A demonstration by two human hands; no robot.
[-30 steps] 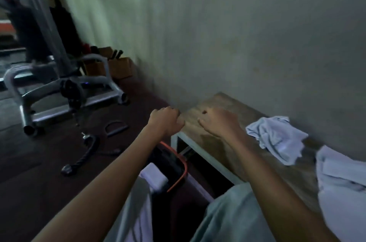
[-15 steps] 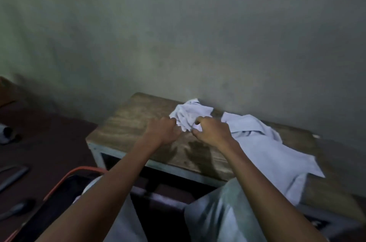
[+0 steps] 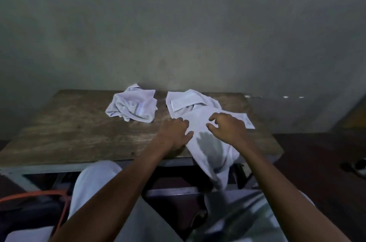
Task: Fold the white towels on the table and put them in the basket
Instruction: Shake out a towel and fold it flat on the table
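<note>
Left hand (image 3: 174, 132) has its fingers curled right at the left edge of the big towel (image 3: 200, 113) with the thumb lying on the cloth, so it looks like a narrow pinch on that edge. Right hand (image 3: 229, 129) sits at about 3 o'clock from it, fingers half bent like a claw, a small gap between thumb and index, tips down at the cloth. Honestly can't tell if it's got any fabric or is just touching. Only the head view to go on. That big towel lies rumpled with its long axis running roughly 11 o'clock to 5 o'clock: the far end is folded over near the wall (image 3: 178, 33), the near end droops off the front edge of the wooden table (image 3: 79, 132). A second towel (image 3: 132, 107), crumpled into a lump, sits at around 10 o'clock from the left hand, apart from the big one. It has a short dotted dark line of stitching, too small to read as lettering. The basket (image 3: 35, 195) shows as an orange rim down at 7 o'clock, on the floor beside the person's light trousers (image 3: 95, 192).
</note>
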